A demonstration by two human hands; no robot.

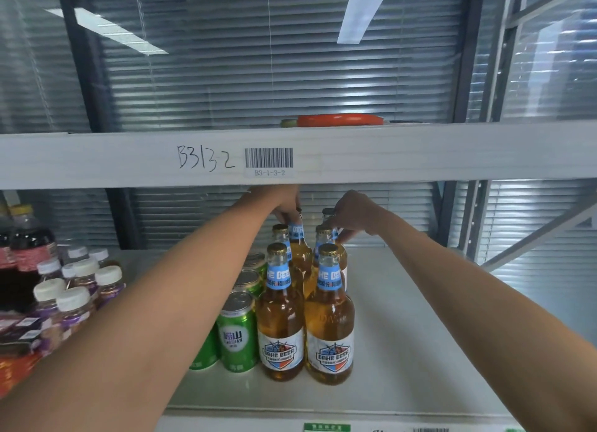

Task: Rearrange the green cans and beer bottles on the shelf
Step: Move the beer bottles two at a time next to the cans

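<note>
**Both hands on the back row of bottles**

Gripping at the neck, our left hand (286, 205) closes around the rear bottle of the left column (297, 237), fingers wrapped just above its blue collar; our right hand (353, 215) pinches the neck of the rear bottle on the right (328, 213), though its fingertips are partly hidden behind the bottle in front, so we cannot tell how firm that hold is.

We judge the step in hand to be setting or straightening the back pair; the beer bottles (281, 318) stand upright in two columns on the white shelf (403, 318), shoulders touching or very nearly so; the green cans (237, 338) line up in a column just to their left, the front can beside the front-left bottle.

Next we would need to move both rear bottles in line with the front ones, keeping them vertical; the upper shelf beam (129, 160) sits close over our knuckles, so there is little room to lift; a nudge could topple the tightly packed glass.

Each bottle is clear glass with amber beer, a gold cap, a blue neck band and a white shield label; the cans are bright green with silver tops.
</note>
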